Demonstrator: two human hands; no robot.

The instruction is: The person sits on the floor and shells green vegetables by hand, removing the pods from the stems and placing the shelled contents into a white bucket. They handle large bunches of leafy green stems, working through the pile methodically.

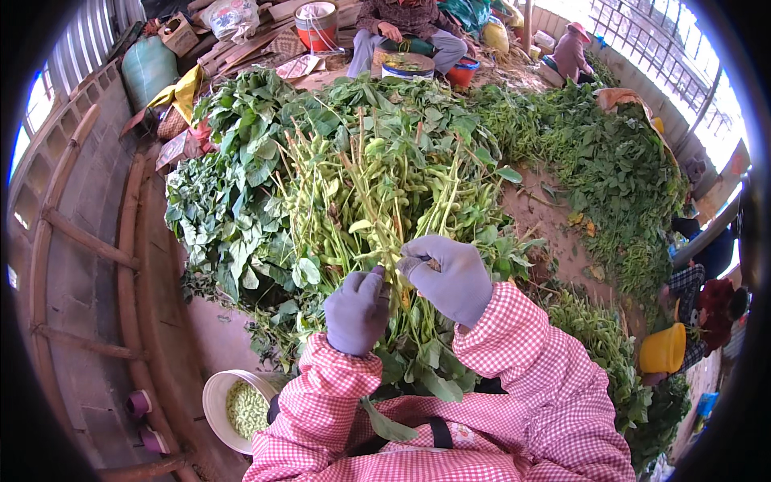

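Observation:
My left hand [356,312], in a grey-purple knit glove, grips the stalk of a green soybean plant [385,241] in front of my body. Its leaves hang down over my lap. Close beside it, my right hand [450,278], gloved alike, pinches thumb and fingers together at the same plant; the exact part between the fingertips is hidden. Just beyond both hands lies a heap of soybean plants [328,205], thick with pods, stalk ends pointing away from me. A white bucket [208,403] holding many pale green beans or pods [247,410] stands at my lower left.
Wooden ladder rails [54,181] lean along the block wall at left. More cut plants [626,162] are piled at right, near a yellow bucket [662,349]. Ahead, a seated person [409,24] has a tub [408,66] before them; other people sit at far right.

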